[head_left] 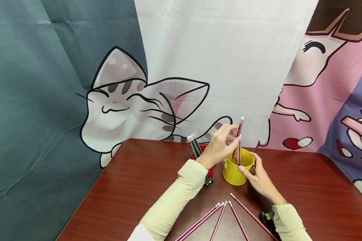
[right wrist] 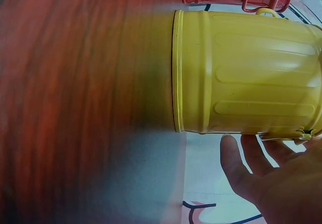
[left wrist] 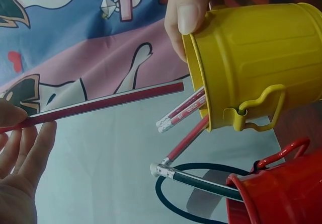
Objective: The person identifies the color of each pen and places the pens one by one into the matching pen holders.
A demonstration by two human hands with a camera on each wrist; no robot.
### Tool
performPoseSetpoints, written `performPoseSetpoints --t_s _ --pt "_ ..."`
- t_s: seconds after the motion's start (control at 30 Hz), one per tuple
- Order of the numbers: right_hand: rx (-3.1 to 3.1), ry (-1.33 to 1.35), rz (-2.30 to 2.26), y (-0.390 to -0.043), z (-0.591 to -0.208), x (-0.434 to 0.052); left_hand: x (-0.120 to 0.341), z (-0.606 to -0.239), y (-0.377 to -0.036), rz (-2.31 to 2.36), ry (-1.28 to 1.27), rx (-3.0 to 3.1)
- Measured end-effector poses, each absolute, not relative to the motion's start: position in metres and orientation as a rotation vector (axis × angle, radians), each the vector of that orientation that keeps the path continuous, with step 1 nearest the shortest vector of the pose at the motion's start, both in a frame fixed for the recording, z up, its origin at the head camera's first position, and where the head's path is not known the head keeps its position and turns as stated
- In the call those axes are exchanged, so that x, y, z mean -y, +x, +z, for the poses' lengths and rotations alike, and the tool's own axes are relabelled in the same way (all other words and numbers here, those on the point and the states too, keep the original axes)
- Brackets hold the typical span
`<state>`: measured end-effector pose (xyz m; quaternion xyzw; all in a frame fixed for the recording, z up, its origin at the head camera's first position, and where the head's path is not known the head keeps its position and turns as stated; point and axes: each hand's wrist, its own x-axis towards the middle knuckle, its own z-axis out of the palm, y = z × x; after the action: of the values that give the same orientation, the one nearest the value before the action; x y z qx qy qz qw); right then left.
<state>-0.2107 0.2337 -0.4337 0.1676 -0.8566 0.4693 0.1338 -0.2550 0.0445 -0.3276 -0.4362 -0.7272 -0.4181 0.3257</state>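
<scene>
Between thumb and fingertips, my left hand [head_left: 218, 144] pinches a red pencil [left wrist: 105, 103] above the yellow bucket [head_left: 234, 176]. In the left wrist view, the pencil's lower end hangs just outside the bucket's mouth. My right hand [head_left: 260, 179] grips the yellow bucket's side, with the thumb at the rim and the fingers around the wall [right wrist: 271, 176]. Several red pencils [left wrist: 186, 110] with white eraser ends lean inside that bucket. Beside it on the left stands a red bucket [left wrist: 282, 189] with black pencils [head_left: 194, 145], partly hidden by my left hand.
Several more red pencils [head_left: 238, 221] lie spread on the brown wooden table [head_left: 123, 190], close to me. Behind the table's far edge hangs a cartoon-printed cloth [head_left: 229, 50]. The red bucket stands close to the yellow one.
</scene>
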Motion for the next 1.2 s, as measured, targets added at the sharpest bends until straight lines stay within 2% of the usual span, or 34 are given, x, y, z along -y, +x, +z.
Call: performPoseSetpoints --t_s 0.7,1.2 --pt "2.472 0.491 1.389 -0.212 -0.436 -0.234 -0.046 -0.349 -0.255 -1.204 -1.140 1.976" --pt "2.450 0.509 1.406 -0.211 -0.435 -0.233 -0.047 -0.386 -0.248 -1.180 -1.003 2.115"
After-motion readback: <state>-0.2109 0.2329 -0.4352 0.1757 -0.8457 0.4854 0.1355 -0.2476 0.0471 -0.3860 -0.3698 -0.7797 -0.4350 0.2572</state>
